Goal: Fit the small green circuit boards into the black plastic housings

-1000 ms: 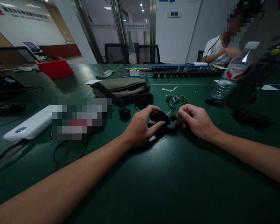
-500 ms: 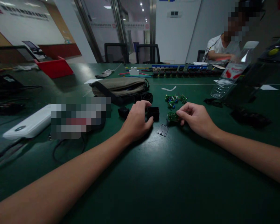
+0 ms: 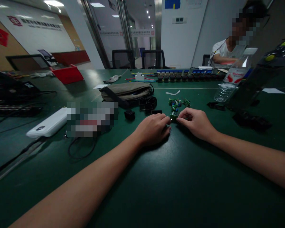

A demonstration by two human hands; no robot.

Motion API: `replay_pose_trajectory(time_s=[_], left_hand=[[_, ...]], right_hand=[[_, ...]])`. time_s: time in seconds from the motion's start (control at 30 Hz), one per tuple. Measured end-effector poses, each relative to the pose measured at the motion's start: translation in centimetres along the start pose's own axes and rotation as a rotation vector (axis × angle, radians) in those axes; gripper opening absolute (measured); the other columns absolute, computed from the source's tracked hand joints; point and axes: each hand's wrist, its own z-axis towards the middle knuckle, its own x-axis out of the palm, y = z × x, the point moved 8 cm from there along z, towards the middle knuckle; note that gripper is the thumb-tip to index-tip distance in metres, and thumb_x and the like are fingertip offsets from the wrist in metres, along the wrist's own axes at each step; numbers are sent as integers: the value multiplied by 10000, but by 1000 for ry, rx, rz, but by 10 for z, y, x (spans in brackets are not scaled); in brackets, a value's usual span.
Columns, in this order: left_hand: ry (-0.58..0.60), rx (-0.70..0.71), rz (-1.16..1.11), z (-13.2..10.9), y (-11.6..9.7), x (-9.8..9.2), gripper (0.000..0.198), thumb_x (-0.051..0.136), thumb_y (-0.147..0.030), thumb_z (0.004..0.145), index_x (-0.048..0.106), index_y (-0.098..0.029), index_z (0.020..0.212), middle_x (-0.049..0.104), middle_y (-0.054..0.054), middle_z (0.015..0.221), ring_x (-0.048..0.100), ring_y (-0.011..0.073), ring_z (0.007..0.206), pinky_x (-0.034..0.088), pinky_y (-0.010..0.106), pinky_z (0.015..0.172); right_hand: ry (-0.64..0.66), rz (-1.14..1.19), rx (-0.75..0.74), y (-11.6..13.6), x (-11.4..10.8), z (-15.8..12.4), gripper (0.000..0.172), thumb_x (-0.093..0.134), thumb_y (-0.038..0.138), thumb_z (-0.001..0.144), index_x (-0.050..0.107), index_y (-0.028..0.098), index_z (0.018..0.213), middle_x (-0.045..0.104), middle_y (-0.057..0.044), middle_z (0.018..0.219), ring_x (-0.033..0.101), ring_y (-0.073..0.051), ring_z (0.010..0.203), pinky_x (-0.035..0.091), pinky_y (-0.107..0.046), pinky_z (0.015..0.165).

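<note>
My right hand pinches a small green circuit board low over the green table. My left hand lies knuckles up beside it, fingers curled down onto the table and fingertips meeting the board's left edge; what is under them is hidden. Just behind the left hand, an open black housing sits on the table untouched. Beyond the right hand lies a small heap of green circuit boards. More black housings are clustered by a bag, and one small black box sits alone.
A khaki bag lies behind the housings. At left are a white power bank and a looped cable. A water bottle and dark parts stand at right. Across the table, a seated person works behind a row of black parts.
My left hand set the black housing down on the table and moved right, onto the spot where a small flat plate lay. My right hand kept the board. The view shifted.
</note>
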Motion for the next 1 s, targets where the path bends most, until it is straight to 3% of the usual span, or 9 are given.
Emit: replay_pose_trajectory(time_s=[0.13,0.33,0.83,1.0], left_hand=[[109,83,-131,-13,-1,0,262,547,-336,927,613,-160,1110,649,109,1084,601,225,1000,500,372,881],[92,61,-285,-16,9,-4,306,608,-315,896,618,-167,1163,660,107,1132,599,230,1058,493,397,946],[37,-77,-492,-15,21,-2,355,733,-299,794,627,-192,1116,694,44,1012,640,169,854,503,288,742],[70,-107,-501,-15,23,1,351,689,-279,832,644,-177,1165,700,44,942,642,166,818,495,289,729]], right_hand=[[40,-18,-46,5,1,1,89,677,256,819,664,180,776,701,-34,768,623,-163,697,487,-308,662],[64,29,-30,2,4,0,116,684,236,805,651,179,901,682,-27,814,626,-162,740,495,-305,674],[104,35,-8,1,5,-1,182,698,265,805,677,172,960,696,-48,882,623,-163,743,505,-311,664],[121,10,-6,2,4,-2,162,691,285,812,701,171,928,701,-53,887,610,-159,712,497,-313,644]])
